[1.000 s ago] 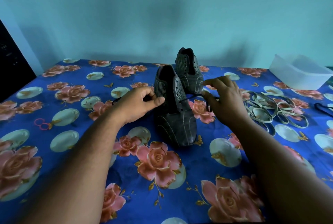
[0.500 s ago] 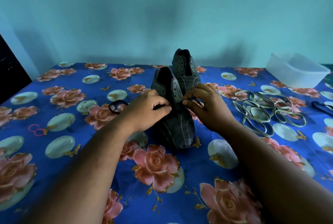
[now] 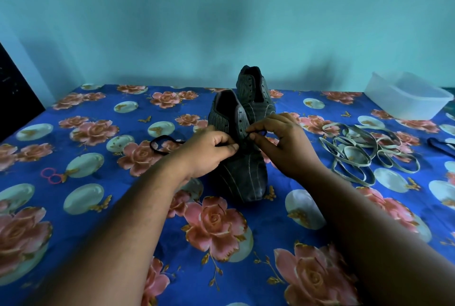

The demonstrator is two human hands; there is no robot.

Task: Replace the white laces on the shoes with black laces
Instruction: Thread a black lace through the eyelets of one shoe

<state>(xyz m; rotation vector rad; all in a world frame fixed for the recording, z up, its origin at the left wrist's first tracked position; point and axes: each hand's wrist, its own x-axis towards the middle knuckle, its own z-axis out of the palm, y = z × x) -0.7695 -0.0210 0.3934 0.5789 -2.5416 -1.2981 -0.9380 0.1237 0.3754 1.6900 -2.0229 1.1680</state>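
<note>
Head view, only cam. Near shoe (image 3: 242,157) sits toe toward the person on the worktop (image 3: 73,207), w/ the second shoe (image 3: 254,93) just behind it, eyelets bare. Left hand (image 3: 206,150) is curled, thumb and forefinger pinching one run of the black lace (image 3: 160,145) at the near shoe's left eyelet row; the slack loops out onto the cloth to the left. Right hand (image 3: 283,143) pinches the other end of the same lace, a small loop showing at its fingertips above the right eyelets. White laces (image 3: 364,153) lie in a loose heap to the right, apart from both shoes, so they're already out.

Step in hand, prob.: threading the low eyelets of the near shoe. To do it well: keep the tip short betw. finger and thumb, aim straight into the hole, left hand steadying the flap, then even up both ends before crossing.

Room: open cloth on both sides and in front. Clear tub (image 3: 408,98) sits far right near the worktop edge; another dark strap (image 3: 440,145) lies by the right edge, partly cut off. Pink rings (image 3: 50,175) far left. Wall close behind the shoes.
</note>
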